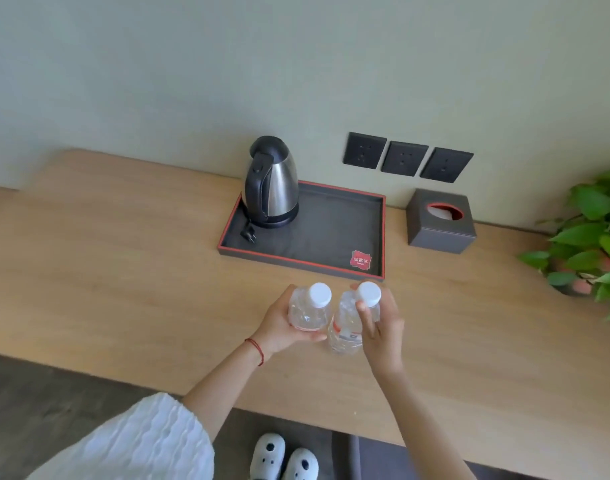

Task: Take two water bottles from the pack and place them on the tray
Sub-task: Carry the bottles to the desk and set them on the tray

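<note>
My left hand point(279, 327) grips a clear water bottle point(308, 308) with a white cap and a red label. My right hand point(383, 327) grips a second clear water bottle point(347, 323) of the same kind. Both bottles are held upright, side by side, above the wooden desk just in front of the tray. The tray point(331, 237) is dark grey with a red rim and lies against the wall beyond my hands. Its right half is bare except for a red square logo. The bottle pack is not in view.
A steel electric kettle point(270, 183) with its plug stands on the tray's left end. A grey tissue box point(440, 221) sits right of the tray. A potted green plant point(587, 237) is at the far right. Three dark wall sockets point(405, 157) are behind the tray.
</note>
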Demonstrator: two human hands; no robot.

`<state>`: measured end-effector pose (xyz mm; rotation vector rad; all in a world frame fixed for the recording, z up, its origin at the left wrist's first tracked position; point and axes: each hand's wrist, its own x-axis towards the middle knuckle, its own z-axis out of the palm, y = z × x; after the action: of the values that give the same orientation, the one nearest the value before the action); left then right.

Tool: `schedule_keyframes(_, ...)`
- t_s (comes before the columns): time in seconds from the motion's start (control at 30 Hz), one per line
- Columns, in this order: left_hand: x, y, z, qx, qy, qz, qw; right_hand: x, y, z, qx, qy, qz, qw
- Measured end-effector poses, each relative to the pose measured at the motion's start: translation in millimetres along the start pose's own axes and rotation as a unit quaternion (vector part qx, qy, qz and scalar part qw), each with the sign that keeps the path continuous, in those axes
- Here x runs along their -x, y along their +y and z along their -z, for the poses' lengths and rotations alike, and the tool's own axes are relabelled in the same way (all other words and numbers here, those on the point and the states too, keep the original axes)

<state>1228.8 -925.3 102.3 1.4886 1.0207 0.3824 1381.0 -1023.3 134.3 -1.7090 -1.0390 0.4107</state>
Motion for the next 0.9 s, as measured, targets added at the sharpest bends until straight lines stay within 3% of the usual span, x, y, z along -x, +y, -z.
schedule_keyframes(0.47, -11.1, 0.8, -15.7, -0.018, -0.025, -0.024, 0.999, 2.8, 10.0, 11.5, 0.000, -0.019, 0.043, 0.999)
schedule_keyframes(0.7, -13.6, -1.7, -3.6, -0.031, -0.033, -0.034, 0.998, -2.8, 2.6, 22.9, 0.159, -0.015, 0.076, 0.984)
schedule_keyframes(0.8, -8.4, -2.9, 4.4, -0.021, -0.034, -0.016, 0.999, -8.6, -8.0, 33.4, 0.245, -0.036, 0.093, 0.964)
schedule_keyframes(0.9, -1.9, 10.9, 11.5, -0.038, -0.031, -0.050, 0.998, -19.8, -21.4, 38.0, 0.363, -0.062, 0.061, 0.928)
